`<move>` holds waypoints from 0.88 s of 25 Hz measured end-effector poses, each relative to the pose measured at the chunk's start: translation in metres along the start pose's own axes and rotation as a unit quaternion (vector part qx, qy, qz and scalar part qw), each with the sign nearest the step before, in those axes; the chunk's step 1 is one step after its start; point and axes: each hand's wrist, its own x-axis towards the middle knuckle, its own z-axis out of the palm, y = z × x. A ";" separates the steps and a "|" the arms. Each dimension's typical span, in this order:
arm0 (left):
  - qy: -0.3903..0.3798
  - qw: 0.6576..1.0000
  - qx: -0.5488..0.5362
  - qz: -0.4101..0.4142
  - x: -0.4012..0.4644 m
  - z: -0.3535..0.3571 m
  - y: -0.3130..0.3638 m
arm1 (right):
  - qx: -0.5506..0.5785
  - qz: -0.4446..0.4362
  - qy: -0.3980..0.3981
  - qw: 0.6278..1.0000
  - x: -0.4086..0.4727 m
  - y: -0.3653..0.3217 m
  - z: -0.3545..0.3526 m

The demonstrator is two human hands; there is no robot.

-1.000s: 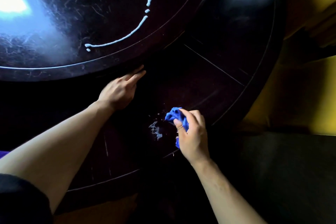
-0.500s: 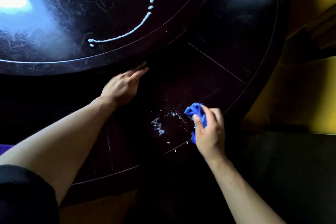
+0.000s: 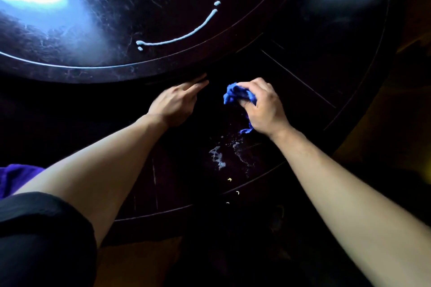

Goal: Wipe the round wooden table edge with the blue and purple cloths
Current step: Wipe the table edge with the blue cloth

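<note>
My right hand point(image 3: 263, 107) is closed around a bunched blue cloth point(image 3: 233, 93) and presses it on the dark outer ring of the round wooden table point(image 3: 314, 72). My left hand point(image 3: 177, 102) lies flat on the same ring, fingers together, tips against the raised inner disc point(image 3: 116, 18). A smear of white foam point(image 3: 219, 158) sits on the ring just below my right hand. The purple cloth point(image 3: 14, 177) shows at the left edge, mostly hidden behind my left arm.
A curved line of white cleaner point(image 3: 182, 37) lies on the inner disc, with bright glare at its upper left. A few small yellow crumbs point(image 3: 229, 179) lie near the table's rim. Yellow-brown floor point(image 3: 410, 123) lies to the right of the table.
My right hand has carried the blue cloth from the table's outer rim up and left toward the inner disc, leaving foam streaks behind. My left hand has stayed in place.
</note>
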 end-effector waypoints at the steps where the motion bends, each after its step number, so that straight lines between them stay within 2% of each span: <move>1: 0.007 1.000 -0.005 0.000 0.000 0.000 0.000 | -0.022 -0.043 -0.045 0.998 0.005 0.000 0.006; 5: 0.032 0.999 -0.007 0.006 -0.001 -0.001 0.001 | -0.030 -0.190 -0.210 0.959 -0.028 -0.011 0.019; 8: 0.022 1.000 -0.010 0.013 -0.002 -0.002 -0.001 | 0.013 -0.227 -0.291 0.929 -0.069 -0.017 0.012; 10: 0.006 1.000 -0.018 0.015 -0.001 -0.005 -0.002 | 0.045 -0.206 -0.293 0.933 -0.071 -0.017 0.003; 14: -0.023 0.999 -0.035 0.015 0.003 -0.008 -0.003 | 0.054 -0.130 -0.159 0.977 -0.026 -0.015 0.000; 15: -0.025 0.999 -0.042 0.008 0.004 -0.009 -0.002 | 0.043 -0.119 -0.147 0.981 -0.015 -0.016 0.004; 18: 0.005 0.997 -0.071 -0.026 -0.005 -0.013 0.010 | 0.007 -0.159 -0.194 0.968 -0.014 -0.025 0.022; 20: 0.045 0.995 -0.086 -0.033 -0.029 -0.016 0.019 | 0.010 -0.230 -0.250 0.940 -0.038 -0.028 0.029; 22: 0.083 0.993 -0.081 -0.036 -0.068 -0.016 0.031 | 0.038 -0.263 -0.311 0.913 -0.068 -0.029 0.024</move>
